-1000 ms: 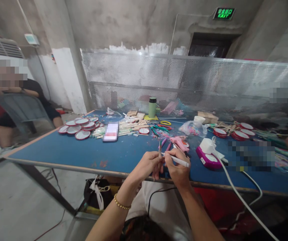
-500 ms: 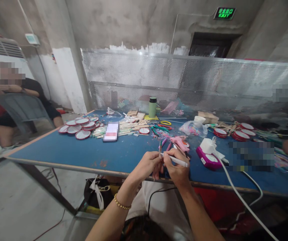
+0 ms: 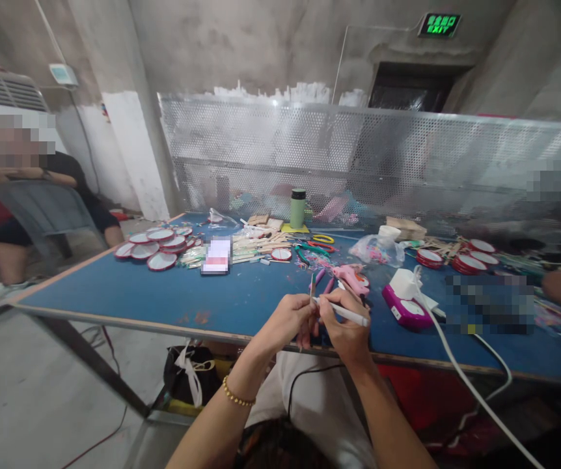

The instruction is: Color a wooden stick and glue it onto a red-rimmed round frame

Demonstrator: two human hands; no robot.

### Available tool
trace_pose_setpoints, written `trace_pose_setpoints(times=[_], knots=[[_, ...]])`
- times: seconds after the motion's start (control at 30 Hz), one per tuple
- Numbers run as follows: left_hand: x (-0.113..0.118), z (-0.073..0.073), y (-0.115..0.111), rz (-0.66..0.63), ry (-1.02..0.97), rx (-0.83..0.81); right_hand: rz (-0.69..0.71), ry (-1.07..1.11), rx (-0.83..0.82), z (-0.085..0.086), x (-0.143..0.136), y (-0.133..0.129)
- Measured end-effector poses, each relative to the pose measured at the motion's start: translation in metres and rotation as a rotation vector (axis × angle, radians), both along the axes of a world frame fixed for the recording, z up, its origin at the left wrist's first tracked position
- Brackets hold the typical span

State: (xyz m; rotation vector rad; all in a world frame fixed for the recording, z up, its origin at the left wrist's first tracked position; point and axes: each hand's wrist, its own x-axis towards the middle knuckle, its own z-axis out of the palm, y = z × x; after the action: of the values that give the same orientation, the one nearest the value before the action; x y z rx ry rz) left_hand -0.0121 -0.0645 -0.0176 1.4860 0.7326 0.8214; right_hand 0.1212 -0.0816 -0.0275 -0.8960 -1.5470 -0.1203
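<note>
Near the table's front edge, my left hand (image 3: 296,318) is closed on a small thin stick (image 3: 312,286) that points upward and has a green part near its top. Just right of it, my right hand (image 3: 347,326) grips a white pen (image 3: 346,312), its tip end close to the stick. The two hands nearly touch. Beyond them lie a pink glue gun (image 3: 351,280), purple-handled tools (image 3: 328,285) and green-handled pliers (image 3: 302,254). The lower part of the stick is hidden by my fingers.
Red-rimmed white discs (image 3: 162,260), a phone (image 3: 217,255), wooden sticks (image 3: 271,244) and a green bottle (image 3: 298,210) stand or lie on the blue table (image 3: 114,296). A magenta power block (image 3: 407,314) with a white cable is at right. One person sits at far left; another's hand shows at right.
My hands have barely moved. The hand at the right edge has shifted slightly left, and the seated person's head has moved a little.
</note>
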Motion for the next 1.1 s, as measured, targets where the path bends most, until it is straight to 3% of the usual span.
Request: trace_pose_setpoints(times=[1.1], knots=[[0.0002, -0.0026, 0.0026, -0.004, -0.007, 0.011, 0.006, 0.042, -0.030, -0.0006, -0.0020, -0.0005]])
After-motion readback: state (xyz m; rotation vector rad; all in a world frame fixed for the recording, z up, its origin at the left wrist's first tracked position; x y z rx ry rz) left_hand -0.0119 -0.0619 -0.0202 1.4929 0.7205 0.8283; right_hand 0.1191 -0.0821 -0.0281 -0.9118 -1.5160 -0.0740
